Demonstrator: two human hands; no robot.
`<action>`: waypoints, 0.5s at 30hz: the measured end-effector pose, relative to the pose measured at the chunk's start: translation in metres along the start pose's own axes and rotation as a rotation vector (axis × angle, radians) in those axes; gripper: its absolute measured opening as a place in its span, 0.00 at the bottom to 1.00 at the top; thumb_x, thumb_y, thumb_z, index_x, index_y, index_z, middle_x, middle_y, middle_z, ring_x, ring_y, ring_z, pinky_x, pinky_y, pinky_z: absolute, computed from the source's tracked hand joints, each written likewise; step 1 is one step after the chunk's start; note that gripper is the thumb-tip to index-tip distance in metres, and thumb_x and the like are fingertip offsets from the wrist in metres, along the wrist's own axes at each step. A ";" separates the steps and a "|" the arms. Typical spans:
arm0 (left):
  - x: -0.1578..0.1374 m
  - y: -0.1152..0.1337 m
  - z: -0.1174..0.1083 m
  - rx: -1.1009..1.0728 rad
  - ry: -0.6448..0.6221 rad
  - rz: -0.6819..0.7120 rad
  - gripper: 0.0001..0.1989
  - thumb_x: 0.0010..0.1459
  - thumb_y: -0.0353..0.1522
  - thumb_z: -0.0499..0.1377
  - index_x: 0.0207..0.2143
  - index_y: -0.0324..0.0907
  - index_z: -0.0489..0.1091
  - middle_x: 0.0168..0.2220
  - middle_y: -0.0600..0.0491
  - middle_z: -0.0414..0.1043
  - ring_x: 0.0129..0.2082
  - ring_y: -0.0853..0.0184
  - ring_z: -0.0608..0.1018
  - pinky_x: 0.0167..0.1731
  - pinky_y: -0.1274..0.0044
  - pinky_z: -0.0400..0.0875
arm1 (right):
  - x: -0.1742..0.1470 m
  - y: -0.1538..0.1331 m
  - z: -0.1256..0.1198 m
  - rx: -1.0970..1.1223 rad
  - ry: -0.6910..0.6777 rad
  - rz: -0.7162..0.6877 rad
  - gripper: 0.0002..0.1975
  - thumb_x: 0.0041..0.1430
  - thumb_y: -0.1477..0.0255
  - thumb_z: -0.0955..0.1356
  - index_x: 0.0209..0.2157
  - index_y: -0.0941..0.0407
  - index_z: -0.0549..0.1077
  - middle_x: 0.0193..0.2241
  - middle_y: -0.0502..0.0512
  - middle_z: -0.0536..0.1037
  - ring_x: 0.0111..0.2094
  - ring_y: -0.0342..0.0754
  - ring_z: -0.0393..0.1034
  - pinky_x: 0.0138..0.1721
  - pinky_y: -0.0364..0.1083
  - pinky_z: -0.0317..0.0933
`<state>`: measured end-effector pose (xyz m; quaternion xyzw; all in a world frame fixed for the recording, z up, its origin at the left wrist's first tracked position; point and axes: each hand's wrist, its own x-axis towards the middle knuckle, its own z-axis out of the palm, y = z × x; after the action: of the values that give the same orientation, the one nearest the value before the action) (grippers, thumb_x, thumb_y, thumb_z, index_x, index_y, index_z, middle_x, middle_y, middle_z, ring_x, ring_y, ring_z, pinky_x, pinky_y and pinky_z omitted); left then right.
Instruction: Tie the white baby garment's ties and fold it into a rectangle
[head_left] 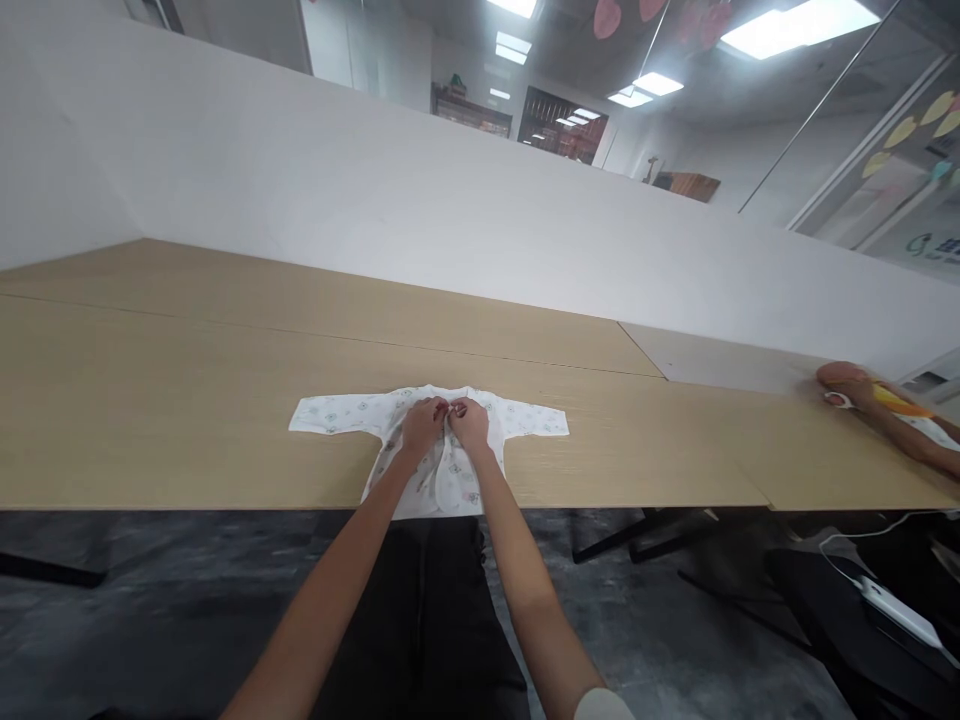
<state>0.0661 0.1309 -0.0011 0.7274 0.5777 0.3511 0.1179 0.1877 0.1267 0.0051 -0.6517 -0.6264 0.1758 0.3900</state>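
Note:
A small white baby shirt (345, 413) with a faint printed pattern lies spread on the table, both sleeves stretched out to the sides. Its lower hem reaches the table's front edge. My left hand (424, 425) pinches the shirt's front opening just below the neckline. Close beside it, my right hand (469, 424) pinches the other side of the opening, fingertips nearly meeting those of the left. Whatever small fastening may lie between the fingers is too hidden to make out. Below the hands the two front panels hang slightly apart.
The light wooden table (187, 400) runs along a white wall (375, 210) with glass above. At the far right, another person's arm (900, 425) rests near an orange and yellow object. A white power strip (900, 610) lies on a black seat (825, 600) below.

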 end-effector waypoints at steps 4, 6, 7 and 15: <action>0.002 -0.005 0.004 -0.154 0.023 -0.004 0.13 0.59 0.34 0.52 0.38 0.42 0.75 0.39 0.48 0.78 0.41 0.61 0.76 0.46 0.70 0.68 | 0.001 0.002 0.001 0.121 -0.002 -0.050 0.12 0.51 0.77 0.66 0.37 0.53 0.76 0.27 0.47 0.77 0.30 0.45 0.71 0.36 0.43 0.64; 0.002 -0.008 0.006 -0.191 0.019 -0.014 0.12 0.58 0.34 0.53 0.38 0.42 0.75 0.39 0.48 0.79 0.40 0.61 0.76 0.46 0.70 0.69 | 0.001 0.003 0.001 0.162 -0.007 -0.064 0.13 0.49 0.78 0.66 0.38 0.53 0.75 0.26 0.46 0.75 0.29 0.45 0.70 0.36 0.43 0.64; 0.003 -0.009 0.007 -0.204 0.017 -0.020 0.13 0.57 0.34 0.53 0.37 0.42 0.76 0.39 0.48 0.79 0.40 0.61 0.77 0.46 0.70 0.69 | 0.001 0.003 0.001 0.176 -0.007 -0.066 0.14 0.48 0.78 0.65 0.38 0.53 0.75 0.26 0.45 0.75 0.28 0.44 0.70 0.36 0.42 0.64; 0.003 -0.009 0.005 -0.241 -0.018 -0.057 0.15 0.58 0.37 0.52 0.38 0.42 0.76 0.39 0.48 0.79 0.40 0.61 0.78 0.45 0.71 0.70 | 0.000 0.004 0.000 0.266 0.030 -0.079 0.14 0.49 0.78 0.63 0.37 0.54 0.73 0.24 0.46 0.75 0.29 0.44 0.70 0.37 0.42 0.64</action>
<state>0.0627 0.1371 -0.0087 0.6944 0.5507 0.4079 0.2194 0.1899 0.1270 0.0020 -0.5716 -0.6170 0.2319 0.4887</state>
